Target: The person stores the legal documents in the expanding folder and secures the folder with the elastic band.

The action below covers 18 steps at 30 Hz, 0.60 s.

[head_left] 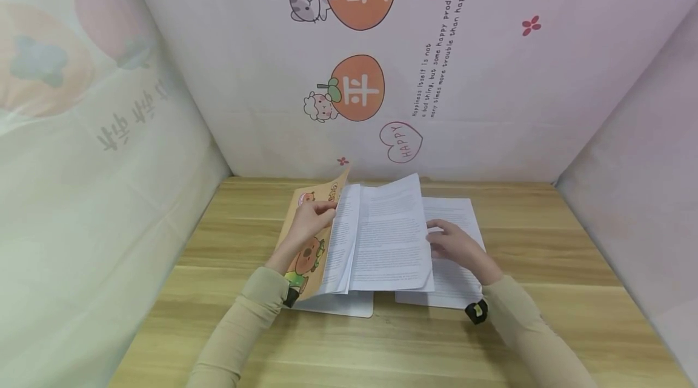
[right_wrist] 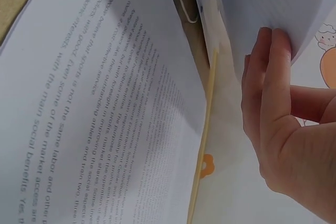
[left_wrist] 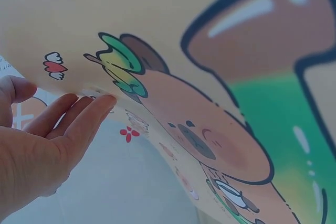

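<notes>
An orange cover with cartoon animals stands tilted up at the left, printed sheets beside it. My left hand holds the cover near its upper edge, thumb toward the sheets. In the left wrist view, the fingertips are right at the cover's edge. My right hand pinches the lifted sheets at their right edge, thumb on one side and fingers on the other, as the right wrist view shows. Below it lies another printed page, flat on the table and partly covered by the raised sheets.
A white rounded-corner panel shows under the cover on the wooden table. White printed cloth walls the table at the back and both sides. Each wrist bears a small black device.
</notes>
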Each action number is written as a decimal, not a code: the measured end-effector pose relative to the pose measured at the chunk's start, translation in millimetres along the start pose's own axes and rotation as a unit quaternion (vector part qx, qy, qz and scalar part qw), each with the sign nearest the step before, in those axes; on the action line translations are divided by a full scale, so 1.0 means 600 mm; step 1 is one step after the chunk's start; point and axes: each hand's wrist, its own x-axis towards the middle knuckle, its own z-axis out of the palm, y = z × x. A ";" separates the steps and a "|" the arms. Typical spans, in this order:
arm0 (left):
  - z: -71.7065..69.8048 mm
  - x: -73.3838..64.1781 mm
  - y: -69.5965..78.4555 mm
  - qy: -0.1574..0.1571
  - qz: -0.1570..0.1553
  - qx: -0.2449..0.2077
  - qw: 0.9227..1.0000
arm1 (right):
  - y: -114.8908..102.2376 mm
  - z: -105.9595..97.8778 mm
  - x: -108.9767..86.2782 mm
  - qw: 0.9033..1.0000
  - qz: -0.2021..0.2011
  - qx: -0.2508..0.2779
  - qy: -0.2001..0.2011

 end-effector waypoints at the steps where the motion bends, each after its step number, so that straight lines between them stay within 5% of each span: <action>1: 0.000 0.000 0.000 0.001 0.001 0.000 1.000 | -0.002 0.000 -0.001 1.000 -0.003 0.002 -0.001; 18: 0.000 -0.001 0.001 0.010 -0.003 0.010 1.000 | -0.026 0.005 -0.004 0.999 -0.013 0.041 0.002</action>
